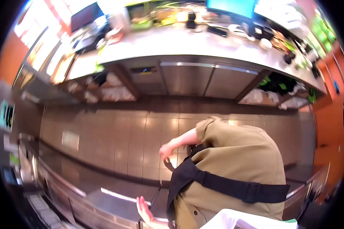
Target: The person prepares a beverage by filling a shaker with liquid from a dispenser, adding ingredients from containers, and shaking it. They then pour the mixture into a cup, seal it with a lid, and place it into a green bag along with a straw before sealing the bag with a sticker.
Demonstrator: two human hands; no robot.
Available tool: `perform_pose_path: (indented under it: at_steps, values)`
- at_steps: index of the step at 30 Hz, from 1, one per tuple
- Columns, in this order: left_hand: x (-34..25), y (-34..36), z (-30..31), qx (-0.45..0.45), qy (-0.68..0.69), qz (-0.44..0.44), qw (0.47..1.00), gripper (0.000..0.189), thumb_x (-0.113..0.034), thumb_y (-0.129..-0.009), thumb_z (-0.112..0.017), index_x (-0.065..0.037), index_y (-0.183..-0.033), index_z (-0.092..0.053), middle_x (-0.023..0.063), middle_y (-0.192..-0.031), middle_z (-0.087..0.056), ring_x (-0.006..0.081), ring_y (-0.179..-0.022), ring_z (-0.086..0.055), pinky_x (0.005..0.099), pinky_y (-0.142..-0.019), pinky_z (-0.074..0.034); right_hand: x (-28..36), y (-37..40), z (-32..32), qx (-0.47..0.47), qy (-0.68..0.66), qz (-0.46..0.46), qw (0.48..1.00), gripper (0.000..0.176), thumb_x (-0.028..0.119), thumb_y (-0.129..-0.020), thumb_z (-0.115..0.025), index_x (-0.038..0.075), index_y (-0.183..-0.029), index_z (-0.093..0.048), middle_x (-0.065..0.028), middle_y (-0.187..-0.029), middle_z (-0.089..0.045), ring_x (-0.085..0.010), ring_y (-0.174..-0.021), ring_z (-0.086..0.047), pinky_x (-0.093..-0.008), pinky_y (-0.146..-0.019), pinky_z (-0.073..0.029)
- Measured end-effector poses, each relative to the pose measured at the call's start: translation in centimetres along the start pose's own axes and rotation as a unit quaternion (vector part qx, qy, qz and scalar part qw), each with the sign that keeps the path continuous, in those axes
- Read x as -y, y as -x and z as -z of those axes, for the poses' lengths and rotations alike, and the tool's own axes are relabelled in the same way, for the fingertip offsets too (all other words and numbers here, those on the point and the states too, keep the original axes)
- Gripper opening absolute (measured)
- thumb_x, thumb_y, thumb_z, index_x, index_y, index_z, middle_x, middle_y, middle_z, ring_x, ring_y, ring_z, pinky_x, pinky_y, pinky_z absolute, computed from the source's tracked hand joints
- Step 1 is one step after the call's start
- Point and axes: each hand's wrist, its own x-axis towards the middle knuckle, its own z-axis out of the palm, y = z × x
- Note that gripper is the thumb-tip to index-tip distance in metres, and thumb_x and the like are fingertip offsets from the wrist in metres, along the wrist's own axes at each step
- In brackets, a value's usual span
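Note:
Bent at the elbow, the arm in the olive sleeve reaches left, and my right hand (166, 150) is over the tiled floor (130, 137). Its fingers look curled; a dark curved thing (169, 164) just below them is too small to make out. Lower in the view, my left hand (143, 210) has its fingers apart and nothing in them, near the edge of a metal counter (120, 208). My olive garment (237, 158) with a black strap (233, 187) fills the lower right.
Across the aisle runs a long pale counter (153, 45) with metal doors (187, 78) below. On it are a lit screen (233, 7), a dark monitor (86, 17) and many small items. Open shelves (116, 89) hold bags. An orange wall (332, 126) stands at right.

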Motion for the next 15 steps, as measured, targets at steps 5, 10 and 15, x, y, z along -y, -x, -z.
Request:
perform_pose_path:
  at_steps: [5, 10, 15]
  values:
    - [6.8, -12.7, -6.8, -0.029, -0.126, 0.106, 0.986, 0.048, -0.029, -0.087, -0.048, -0.005, -0.128, -0.036, 0.0152, -0.119, -0.049, 0.0243, -0.108, -0.048, 0.0371, -0.095, -0.035, -9.2, 18.6, 6.7, -0.230, -0.467, -0.079, 0.850, 0.037, 0.040, -0.078, -0.055, 0.007, -0.093, -0.061, -0.0092, -0.092, -0.063, -0.0248, -0.091, -0.057, -0.0397, -0.076, -0.045]
    - [0.9, -24.4, -12.3, -0.073, -0.037, 0.218, 0.973, 0.045, -0.049, -0.082, -0.050, -0.015, -0.110, -0.056, 0.0076, -0.095, -0.059, 0.0165, -0.076, -0.053, 0.0285, -0.064, -0.045, -19.2, 30.0, -5.5, -0.356, -0.578, -0.125, 0.724, 0.031, 0.035, -0.080, -0.056, 0.007, -0.094, -0.058, -0.0123, -0.093, -0.063, -0.0277, -0.096, -0.057, -0.0431, -0.079, -0.044]
    - [-15.4, -19.8, -26.3, 0.225, -0.095, -0.007, 0.970, 0.046, -0.040, -0.086, -0.046, -0.013, -0.123, -0.048, 0.0013, -0.122, -0.050, 0.0184, -0.114, -0.043, 0.0341, -0.092, -0.034, -28.1, 18.9, -8.3, -0.320, -0.306, -0.520, 0.731, 0.032, 0.026, -0.080, -0.051, -0.002, -0.095, -0.058, -0.0198, -0.082, -0.063, -0.0245, -0.087, -0.062, -0.0392, -0.069, -0.049]
